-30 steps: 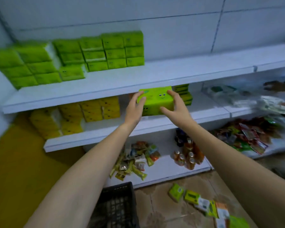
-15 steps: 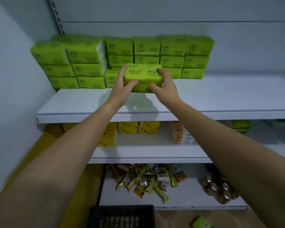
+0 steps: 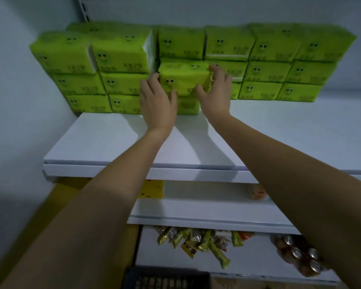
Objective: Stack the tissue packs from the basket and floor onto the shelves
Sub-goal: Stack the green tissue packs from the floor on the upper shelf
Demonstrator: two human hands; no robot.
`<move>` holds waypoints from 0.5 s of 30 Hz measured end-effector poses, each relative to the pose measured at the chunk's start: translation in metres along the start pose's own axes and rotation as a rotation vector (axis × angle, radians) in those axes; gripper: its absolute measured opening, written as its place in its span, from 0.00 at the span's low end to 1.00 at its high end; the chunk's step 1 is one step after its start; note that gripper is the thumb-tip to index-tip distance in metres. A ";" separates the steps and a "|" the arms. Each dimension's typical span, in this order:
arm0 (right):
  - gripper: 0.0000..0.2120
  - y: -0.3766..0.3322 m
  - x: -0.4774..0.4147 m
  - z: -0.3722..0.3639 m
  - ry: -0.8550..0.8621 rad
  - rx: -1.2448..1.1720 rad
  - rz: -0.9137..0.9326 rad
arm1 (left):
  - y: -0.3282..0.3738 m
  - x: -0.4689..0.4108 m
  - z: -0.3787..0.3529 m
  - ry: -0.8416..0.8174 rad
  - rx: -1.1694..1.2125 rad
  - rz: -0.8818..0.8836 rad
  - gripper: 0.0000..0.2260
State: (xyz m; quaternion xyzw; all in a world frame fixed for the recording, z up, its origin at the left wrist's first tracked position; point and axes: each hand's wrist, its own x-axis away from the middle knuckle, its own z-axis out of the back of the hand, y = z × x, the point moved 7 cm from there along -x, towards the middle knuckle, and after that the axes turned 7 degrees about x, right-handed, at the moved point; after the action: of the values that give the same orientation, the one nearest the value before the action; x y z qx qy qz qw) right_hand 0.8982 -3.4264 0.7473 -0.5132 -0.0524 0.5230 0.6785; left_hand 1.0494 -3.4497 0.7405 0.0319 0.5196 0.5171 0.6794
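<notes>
White shelf (image 3: 104,142) holds a green stack (image 3: 269,71) around the grip; left hand (image 3: 157,105) and right hand (image 3: 216,94) clasp one pack (image 3: 183,80) by its ends, probably to seat it straight.

Snack packets (image 3: 198,240) in a loose heap low down. Drink cans (image 3: 300,257) clustered right of them, apart. Orange pack (image 3: 257,191) higher up, partly hidden. Pale wall (image 3: 19,101) left.

Glossy plastic-wrapped green tissue packs (image 3: 275,46) sit on a smooth matt white shelf (image 3: 117,142).
</notes>
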 end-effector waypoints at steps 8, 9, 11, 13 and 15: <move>0.25 0.009 -0.002 -0.021 -0.045 -0.119 0.038 | -0.006 0.007 -0.013 0.007 -0.023 -0.135 0.08; 0.26 0.013 0.001 -0.022 -0.060 -0.137 0.033 | -0.005 0.007 -0.013 0.004 -0.032 -0.133 0.10; 0.27 0.018 0.007 -0.021 -0.093 -0.174 0.013 | -0.005 0.008 -0.012 -0.003 -0.060 -0.134 0.11; 0.28 0.020 0.012 -0.015 -0.151 -0.159 0.015 | -0.003 0.009 -0.012 -0.035 -0.098 -0.129 0.12; 0.28 0.024 0.018 -0.006 -0.247 -0.032 0.040 | -0.001 0.014 -0.012 -0.101 -0.110 -0.086 0.16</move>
State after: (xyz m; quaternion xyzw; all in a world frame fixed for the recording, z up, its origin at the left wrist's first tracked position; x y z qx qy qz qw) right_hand 0.8945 -3.4179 0.7183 -0.4566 -0.1334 0.5948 0.6480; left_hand 1.0402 -3.4457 0.7256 -0.0020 0.4564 0.5130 0.7270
